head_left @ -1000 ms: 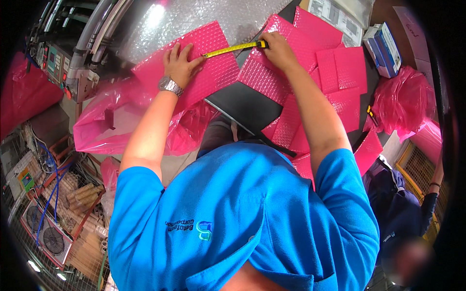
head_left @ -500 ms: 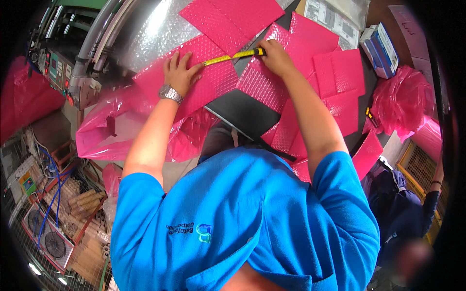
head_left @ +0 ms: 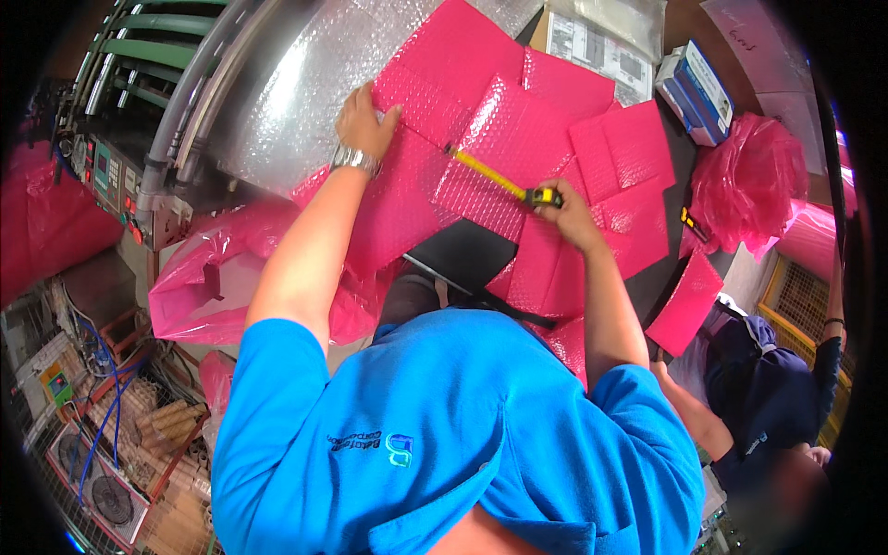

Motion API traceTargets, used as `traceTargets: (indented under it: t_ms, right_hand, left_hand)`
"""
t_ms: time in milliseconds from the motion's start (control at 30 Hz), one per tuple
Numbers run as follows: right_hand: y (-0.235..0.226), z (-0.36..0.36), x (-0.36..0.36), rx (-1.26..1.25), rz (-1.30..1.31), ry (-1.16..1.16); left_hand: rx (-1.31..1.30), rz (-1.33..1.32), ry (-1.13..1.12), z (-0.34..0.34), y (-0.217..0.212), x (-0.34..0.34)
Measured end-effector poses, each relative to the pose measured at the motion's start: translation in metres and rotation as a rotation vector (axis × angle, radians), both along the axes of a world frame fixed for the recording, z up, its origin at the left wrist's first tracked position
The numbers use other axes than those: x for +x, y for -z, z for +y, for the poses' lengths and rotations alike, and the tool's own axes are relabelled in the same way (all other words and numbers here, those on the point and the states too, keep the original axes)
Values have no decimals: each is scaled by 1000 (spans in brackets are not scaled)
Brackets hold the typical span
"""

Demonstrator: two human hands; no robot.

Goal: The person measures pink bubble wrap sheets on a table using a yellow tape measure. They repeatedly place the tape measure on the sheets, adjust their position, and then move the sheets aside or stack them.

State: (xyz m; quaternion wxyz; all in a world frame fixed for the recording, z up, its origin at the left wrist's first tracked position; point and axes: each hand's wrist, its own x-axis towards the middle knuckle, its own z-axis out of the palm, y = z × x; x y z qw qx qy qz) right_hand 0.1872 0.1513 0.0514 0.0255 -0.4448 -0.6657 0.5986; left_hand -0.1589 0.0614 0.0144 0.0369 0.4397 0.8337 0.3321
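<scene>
My right hand (head_left: 572,220) is closed around a yellow-and-black tape measure (head_left: 544,197). Its yellow blade stretches up and left across the pink bubble-wrap bags, its tip lying on them. At the left corner of an upper pink bubble-wrap bag (head_left: 453,55), my left hand (head_left: 366,128) has its fingers curled at the edge and its thumb over the top. Another pink bubble bag (head_left: 393,203) lies below that hand, beside my wristwatch. Several more pink bags (head_left: 624,143) overlap to the right of the blade.
Clear bubble wrap (head_left: 310,83) covers the far left. A machine with a control panel (head_left: 106,171) stands beyond it. A blue-and-white box (head_left: 696,92), crumpled pink film (head_left: 749,180) and a yellow-black cutter (head_left: 694,224) sit at right. Another person (head_left: 763,370) is at lower right, an arm near a pink bag.
My right hand has come nearer and to the right with the tape measure. The left hand has gone from spread flat to curled at a bag's edge. The other person's arm now shows.
</scene>
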Motion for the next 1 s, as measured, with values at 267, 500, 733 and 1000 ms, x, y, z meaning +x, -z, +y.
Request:
traceTargets:
  t_ms: [267, 500, 733, 1000]
  right_hand:
    - [-5, -75, -101, -119, 157, -783]
    - [32, -82, -144, -66, -9, -632]
    - [23, -24, -65, 146, -220, -225]
    - [49, 36, 16, 108, -277, 85]
  left_hand:
    - [-626, -129, 72, 54, -33, -7]
    - [-122, -713, -45, 3, -19, -32]
    - [443, -842, -254, -107, -54, -7]
    - [326, -1501, -742, -138, -7, 104]
